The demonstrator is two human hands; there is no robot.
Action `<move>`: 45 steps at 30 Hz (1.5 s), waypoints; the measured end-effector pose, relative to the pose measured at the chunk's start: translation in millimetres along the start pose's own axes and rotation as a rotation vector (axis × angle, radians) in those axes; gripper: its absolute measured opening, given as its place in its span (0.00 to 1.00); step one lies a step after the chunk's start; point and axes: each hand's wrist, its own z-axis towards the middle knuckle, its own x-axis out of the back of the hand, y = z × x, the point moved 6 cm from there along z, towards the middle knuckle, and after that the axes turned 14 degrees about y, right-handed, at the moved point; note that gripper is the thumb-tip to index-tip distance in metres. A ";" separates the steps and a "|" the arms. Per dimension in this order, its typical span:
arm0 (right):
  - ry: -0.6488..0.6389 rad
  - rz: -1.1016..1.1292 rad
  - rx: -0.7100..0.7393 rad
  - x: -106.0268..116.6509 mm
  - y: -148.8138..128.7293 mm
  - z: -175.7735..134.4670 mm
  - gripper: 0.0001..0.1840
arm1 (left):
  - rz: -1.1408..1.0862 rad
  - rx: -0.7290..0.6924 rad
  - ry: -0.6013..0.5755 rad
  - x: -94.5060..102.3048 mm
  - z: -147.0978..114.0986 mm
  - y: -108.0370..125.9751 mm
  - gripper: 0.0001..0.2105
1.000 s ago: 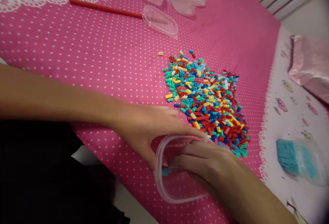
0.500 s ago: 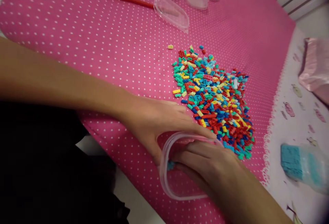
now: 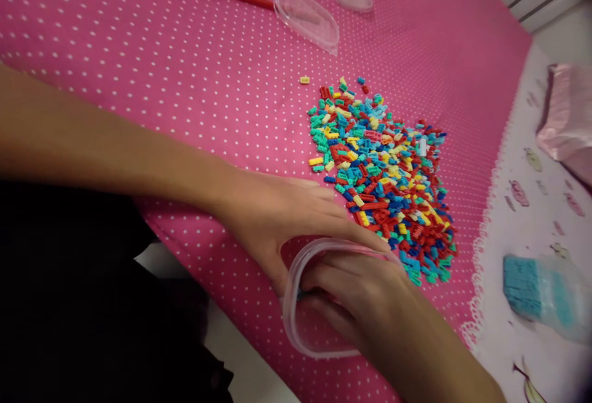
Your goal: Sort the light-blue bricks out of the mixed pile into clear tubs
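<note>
Since the frame 0.5 s ago, the fingers of the right hand (image 3: 365, 286) have shifted over the small blue piece (image 3: 300, 294) inside the clear tub (image 3: 290, 316), so only a dark sliver of it shows; the left hand (image 3: 277, 211) and the tub have barely moved. The tub sits at the lower centre of the frame, held by the left hand, its thumb and forefinger spread wide around the rim. The right hand's fingers are bent inside the tub's mouth; whether they grip the piece cannot be told. The piece lies to the left of these fingers, with the right hand nearer; its long axis is hidden. The brick pile (image 3: 383, 174) lies up and to the right, its long axis running from upper left to lower right, the left forefinger just beside its lower edge.
</note>
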 end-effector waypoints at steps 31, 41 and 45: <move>0.101 -0.008 0.057 15.5 1.1 -3.7 0.11 | 0.000 0.018 -0.012 -1.9 -0.8 -4.9 0.40; 0.013 0.024 -0.002 13.7 3.8 -3.2 0.11 | -0.006 0.015 0.018 -2.4 -0.7 -5.9 0.39; -0.030 0.063 -0.028 12.0 3.7 -5.1 0.11 | -0.033 0.039 0.029 -1.7 -0.4 -6.5 0.39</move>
